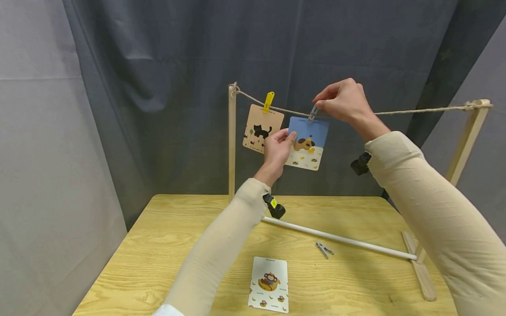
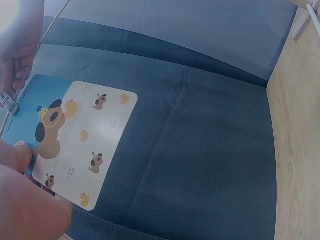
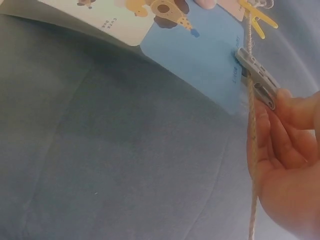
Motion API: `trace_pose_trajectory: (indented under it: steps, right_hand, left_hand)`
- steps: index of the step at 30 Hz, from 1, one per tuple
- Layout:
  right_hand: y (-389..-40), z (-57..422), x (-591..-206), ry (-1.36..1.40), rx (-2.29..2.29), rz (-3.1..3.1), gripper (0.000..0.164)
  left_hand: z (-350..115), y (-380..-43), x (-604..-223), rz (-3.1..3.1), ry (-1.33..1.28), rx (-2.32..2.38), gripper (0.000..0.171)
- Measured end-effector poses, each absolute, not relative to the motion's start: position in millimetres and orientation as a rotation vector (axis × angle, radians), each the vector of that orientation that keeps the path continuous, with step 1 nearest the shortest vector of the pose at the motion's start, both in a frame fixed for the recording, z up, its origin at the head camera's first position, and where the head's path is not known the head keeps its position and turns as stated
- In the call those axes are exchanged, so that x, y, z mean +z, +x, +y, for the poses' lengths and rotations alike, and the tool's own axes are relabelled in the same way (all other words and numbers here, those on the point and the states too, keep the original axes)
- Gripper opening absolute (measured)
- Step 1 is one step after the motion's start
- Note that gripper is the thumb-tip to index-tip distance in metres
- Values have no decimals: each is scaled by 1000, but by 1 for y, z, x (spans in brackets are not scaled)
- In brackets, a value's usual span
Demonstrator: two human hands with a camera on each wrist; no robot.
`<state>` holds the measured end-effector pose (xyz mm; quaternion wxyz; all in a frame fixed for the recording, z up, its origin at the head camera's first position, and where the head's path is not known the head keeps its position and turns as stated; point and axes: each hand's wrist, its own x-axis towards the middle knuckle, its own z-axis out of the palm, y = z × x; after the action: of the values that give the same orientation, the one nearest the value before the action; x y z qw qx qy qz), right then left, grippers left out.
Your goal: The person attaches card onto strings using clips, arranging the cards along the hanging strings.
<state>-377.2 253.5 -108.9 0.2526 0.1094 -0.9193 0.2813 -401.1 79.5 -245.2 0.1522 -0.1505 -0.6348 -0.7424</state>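
My left hand (image 1: 276, 153) pinches the left edge of a blue and white dog card (image 1: 310, 157) between thumb and fingers. The card hangs upright just below a twine line (image 1: 419, 110). Above it, my right hand (image 1: 349, 102) pinches the upper end of a grey clothespin (image 1: 312, 115). In the right wrist view, the tip of that clothespin (image 3: 259, 75) overlaps the card's top edge beside the twine. To the left, a peach black cat card (image 1: 257, 118) hangs from the line by a yellow clothespin (image 1: 268, 102).
Wooden posts (image 1: 232, 153) hold the line at both ends, joined low by a white rod (image 1: 336, 238). On the wooden table (image 1: 178, 228) lie a white monkey card (image 1: 269, 267) and another grey clothespin (image 1: 325, 249). A dark curtain (image 1: 178, 109) hangs behind.
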Motion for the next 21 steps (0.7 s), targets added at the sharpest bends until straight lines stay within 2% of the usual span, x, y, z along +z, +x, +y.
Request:
trace_pose_trajectory:
  steps: [12, 21]
  right_hand:
    - [-376, 254, -106, 269, 844, -2639, 46]
    - [-377, 255, -108, 273, 814, -2669, 48]
  left_hand:
    - [79, -403, -246, -1842, -450, -2100, 24]
    - [77, -404, -248, -1846, -448, -2100, 25]
